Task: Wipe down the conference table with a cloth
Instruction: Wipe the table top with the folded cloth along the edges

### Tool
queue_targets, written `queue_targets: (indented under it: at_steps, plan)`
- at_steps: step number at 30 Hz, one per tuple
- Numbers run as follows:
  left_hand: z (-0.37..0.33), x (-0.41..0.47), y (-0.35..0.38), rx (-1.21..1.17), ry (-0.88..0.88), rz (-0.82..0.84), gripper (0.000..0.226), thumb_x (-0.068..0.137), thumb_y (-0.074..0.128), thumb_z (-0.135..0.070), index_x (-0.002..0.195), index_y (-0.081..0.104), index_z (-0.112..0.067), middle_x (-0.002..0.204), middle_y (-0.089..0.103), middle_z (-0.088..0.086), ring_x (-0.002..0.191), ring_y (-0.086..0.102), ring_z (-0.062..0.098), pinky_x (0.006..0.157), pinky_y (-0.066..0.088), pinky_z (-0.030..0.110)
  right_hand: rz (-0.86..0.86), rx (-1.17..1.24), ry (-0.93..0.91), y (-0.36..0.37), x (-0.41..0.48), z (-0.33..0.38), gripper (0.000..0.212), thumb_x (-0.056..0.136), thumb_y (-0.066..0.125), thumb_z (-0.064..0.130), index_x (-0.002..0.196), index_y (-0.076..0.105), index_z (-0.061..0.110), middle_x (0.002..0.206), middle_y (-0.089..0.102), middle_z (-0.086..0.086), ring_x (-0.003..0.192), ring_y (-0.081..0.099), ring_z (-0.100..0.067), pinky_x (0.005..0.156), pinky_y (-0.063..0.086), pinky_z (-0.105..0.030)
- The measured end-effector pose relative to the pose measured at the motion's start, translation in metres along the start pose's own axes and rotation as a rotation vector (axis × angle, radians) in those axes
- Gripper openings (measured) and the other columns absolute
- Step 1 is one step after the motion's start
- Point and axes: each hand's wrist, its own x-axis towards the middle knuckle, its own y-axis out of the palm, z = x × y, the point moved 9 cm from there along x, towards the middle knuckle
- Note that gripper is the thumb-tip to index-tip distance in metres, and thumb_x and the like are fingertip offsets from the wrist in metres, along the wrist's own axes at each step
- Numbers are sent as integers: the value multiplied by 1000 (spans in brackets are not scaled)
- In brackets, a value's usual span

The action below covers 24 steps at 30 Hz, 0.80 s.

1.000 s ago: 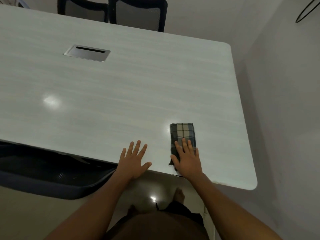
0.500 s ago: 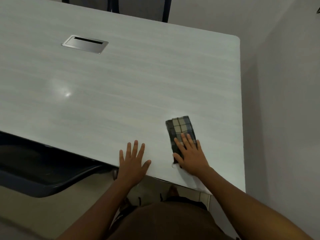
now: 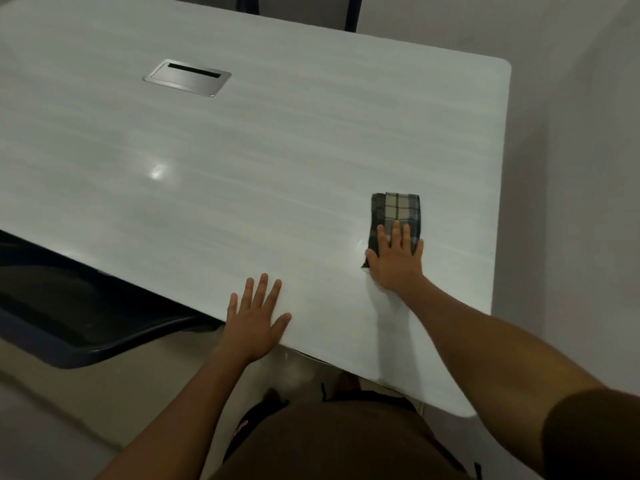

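Note:
A pale grey conference table [image 3: 277, 150] fills most of the head view. A folded plaid cloth [image 3: 396, 209], dark grey and beige, lies flat on it near the right end. My right hand [image 3: 396, 259] presses flat on the near half of the cloth, fingers stretched forward over it. My left hand [image 3: 254, 320] rests flat on the table's near edge, fingers spread, holding nothing.
A metal cable hatch [image 3: 188, 77] is set into the tabletop at the far left. A dark chair seat [image 3: 79, 310] sits tucked under the near edge at left. Chair backs [image 3: 349, 12] stand beyond the far edge. A wall [image 3: 588, 168] runs close along the table's right end.
My right hand has pushed the cloth forward, away from the near edge and a little to the right. My left hand stays planted on the edge.

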Motion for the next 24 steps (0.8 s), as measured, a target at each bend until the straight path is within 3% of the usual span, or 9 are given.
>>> queue_targets:
  at_steps: [3, 6, 9, 12, 15, 17, 20, 24]
  plan:
    - [-2, 0, -1, -16, -7, 7, 83, 76, -10, -74, 146, -27, -33, 156, -32, -5, 145, -30, 20, 118, -12, 48, -1, 18, -55, 12, -26, 28, 66, 102, 18, 55, 158, -5, 26, 165, -14, -8, 151, -17, -27, 120, -8, -55]
    - [-5, -4, -1, -27, 3, -10, 85, 78, -8, -72, 150, -22, -28, 156, -31, -3, 145, -29, 21, 118, -11, 50, -95, 71, -181, 34, -78, 44, 69, 97, 15, 58, 158, 10, 26, 166, -1, -8, 153, -4, -28, 120, -7, -52]
    - [-10, -4, -3, -35, -42, -19, 75, 96, 14, -63, 155, -14, -24, 161, -24, 2, 148, -22, 27, 120, -7, 52, -136, 36, -330, 59, -136, 43, 65, 97, 26, 56, 155, 27, 27, 163, 20, -7, 152, 11, -27, 118, 6, -52]
    - [-26, -5, -5, 3, -20, -9, 68, 103, 26, -48, 156, -10, -24, 163, -19, 6, 149, -17, 33, 120, -1, 56, -166, -10, -417, 72, -179, 14, 60, 99, 32, 57, 153, 30, 31, 163, 22, -1, 152, 12, -22, 118, 11, -49]
    - [-61, -8, -5, 28, 159, -7, 71, 101, 30, -51, 156, -7, -27, 163, -19, 5, 149, -17, 32, 118, -1, 56, -170, 11, -341, 69, -190, -17, 59, 99, 32, 57, 153, 28, 36, 164, 15, 4, 153, 8, -17, 121, 11, -46]
    - [-79, -11, 4, 47, 250, 34, 70, 101, 27, -54, 156, -8, -29, 163, -20, 4, 149, -19, 30, 118, -4, 55, -172, 88, -162, 65, -183, -16, 60, 98, 26, 57, 155, 21, 37, 163, 5, 6, 153, -1, -16, 123, 7, -46]
    - [-89, -17, 20, 103, 307, 55, 78, 89, 4, -68, 154, -14, -30, 160, -27, 2, 144, -29, 25, 117, -10, 54, -138, 158, 66, 65, -173, 7, 64, 98, 16, 55, 157, 3, 34, 158, -15, 4, 147, -20, -16, 122, -7, -47]
    - [-79, -17, 25, 78, 344, -10, 80, 83, -5, -72, 152, -15, -33, 159, -25, -2, 145, -27, 23, 118, -11, 51, -99, 110, -100, 76, -196, 17, 69, 93, 9, 65, 156, 6, 37, 162, -11, 7, 150, -18, -15, 124, -3, -47]
